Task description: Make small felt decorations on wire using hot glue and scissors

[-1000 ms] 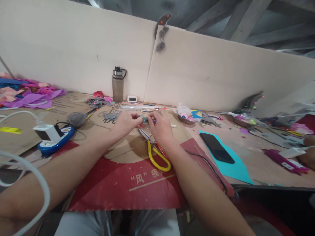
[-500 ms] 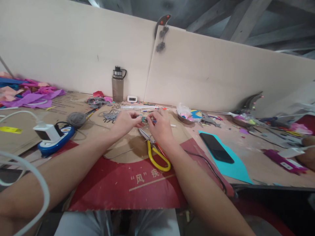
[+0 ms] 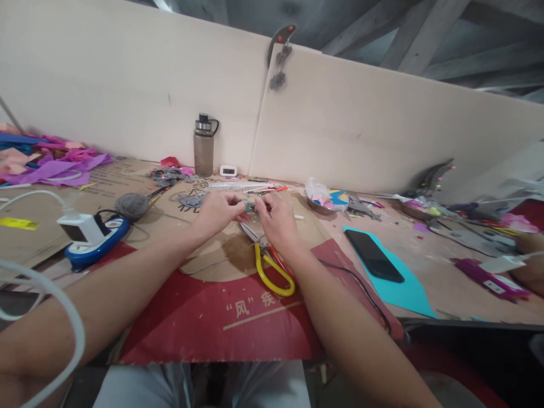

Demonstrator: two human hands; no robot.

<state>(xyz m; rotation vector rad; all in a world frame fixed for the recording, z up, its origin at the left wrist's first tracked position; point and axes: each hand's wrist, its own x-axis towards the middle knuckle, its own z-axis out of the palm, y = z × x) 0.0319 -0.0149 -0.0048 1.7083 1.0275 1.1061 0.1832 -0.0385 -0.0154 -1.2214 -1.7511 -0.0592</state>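
Close together over the cardboard sheet (image 3: 204, 317), both my hands have their fingertips pinched. My left hand (image 3: 223, 209) holds a small teal piece (image 3: 248, 207) between thumb and forefinger; its exact kind is too small to tell. Just to the right, my right hand (image 3: 276, 216) pinches something tiny and dark beside that piece, mostly hidden by the fingers. Under my right hand and wrist lie scissors (image 3: 274, 277) with yellow handles, blades pointing away from me. Something with a red handle (image 3: 276, 258) lies against them, partly covered by my wrist.
Behind the hands stand a grey water bottle (image 3: 204, 148) and a small white clock (image 3: 228, 170). A black phone (image 3: 374, 255) rests on turquoise sheet at right. A blue power strip (image 3: 97, 246) with a white charger sits left, and a white cable (image 3: 70, 323) loops over my left forearm.
My right hand's fingers have shifted slightly and curled closer around what they pinch. My left hand stays almost still with the teal piece.
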